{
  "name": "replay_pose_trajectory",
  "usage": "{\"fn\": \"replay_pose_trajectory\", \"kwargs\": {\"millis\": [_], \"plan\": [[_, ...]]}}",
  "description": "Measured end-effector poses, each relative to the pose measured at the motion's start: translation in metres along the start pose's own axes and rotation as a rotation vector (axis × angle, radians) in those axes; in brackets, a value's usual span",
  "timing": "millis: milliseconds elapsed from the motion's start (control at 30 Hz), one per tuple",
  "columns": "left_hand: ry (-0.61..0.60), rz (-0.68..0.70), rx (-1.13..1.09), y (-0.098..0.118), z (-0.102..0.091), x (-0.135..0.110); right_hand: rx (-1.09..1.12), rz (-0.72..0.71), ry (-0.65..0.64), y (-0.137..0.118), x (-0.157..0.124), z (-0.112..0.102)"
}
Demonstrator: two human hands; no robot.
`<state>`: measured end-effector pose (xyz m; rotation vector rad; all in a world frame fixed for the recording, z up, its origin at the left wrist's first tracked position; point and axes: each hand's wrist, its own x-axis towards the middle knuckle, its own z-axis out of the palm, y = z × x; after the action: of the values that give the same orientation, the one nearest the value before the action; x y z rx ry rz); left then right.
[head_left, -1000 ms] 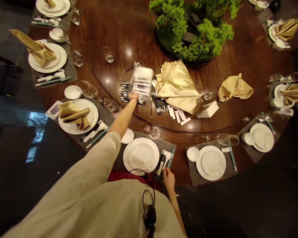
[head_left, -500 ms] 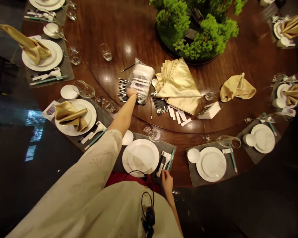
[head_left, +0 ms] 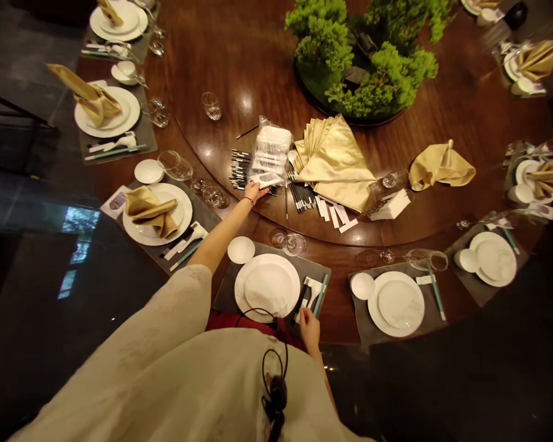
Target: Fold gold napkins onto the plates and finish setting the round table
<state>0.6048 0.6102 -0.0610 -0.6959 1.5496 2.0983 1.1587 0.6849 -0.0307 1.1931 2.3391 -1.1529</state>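
My left hand (head_left: 255, 192) grips a small white wet-wipe packet (head_left: 265, 180) with a purplish label. It is at the near end of a clear plastic bag (head_left: 271, 147) filled with more white packets. Beside the bag lie many dark sticks with pale ends (head_left: 240, 167), partly under it. My right hand (head_left: 309, 328) is low at the front edge of the grey placemat (head_left: 320, 268), its fingers curled together by the cutlery (head_left: 311, 291); whether anything is in them is hidden. Just left is a stacked white plate setting (head_left: 267, 287).
Gold napkins (head_left: 338, 162) are piled mid-table, with white paper strips (head_left: 336, 215) in front. Beyond stands a green miniature-tree centrepiece (head_left: 368, 73). Glasses such as a tumbler (head_left: 211, 106) and a stemmed glass (head_left: 295, 244) stand nearby. A folded gold napkin (head_left: 152, 212) tops the plate at left.
My left hand has drawn back slightly from the plastic bag, and a white packet now shows in its fingers. My right hand stays by the cutlery. The view has shifted a little.
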Motion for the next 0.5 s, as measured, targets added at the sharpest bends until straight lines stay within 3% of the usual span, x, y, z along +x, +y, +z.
{"fn": "replay_pose_trajectory", "kwargs": {"millis": [133,300,400,500], "plan": [[0.03,0.057,-0.096,-0.02,-0.002,-0.037,-0.022,-0.011,0.017,0.0,-0.005,-0.004],[0.213,0.191,-0.073,-0.034,-0.002,-0.085,-0.049,0.003,0.049,0.002,-0.021,-0.012],[0.217,0.317,0.001,-0.043,-0.043,-0.133,-0.054,-0.018,0.063,0.0,-0.03,-0.017],[0.221,0.341,0.142,-0.064,-0.123,-0.202,-0.095,-0.046,0.066,-0.001,-0.033,-0.018]]}}
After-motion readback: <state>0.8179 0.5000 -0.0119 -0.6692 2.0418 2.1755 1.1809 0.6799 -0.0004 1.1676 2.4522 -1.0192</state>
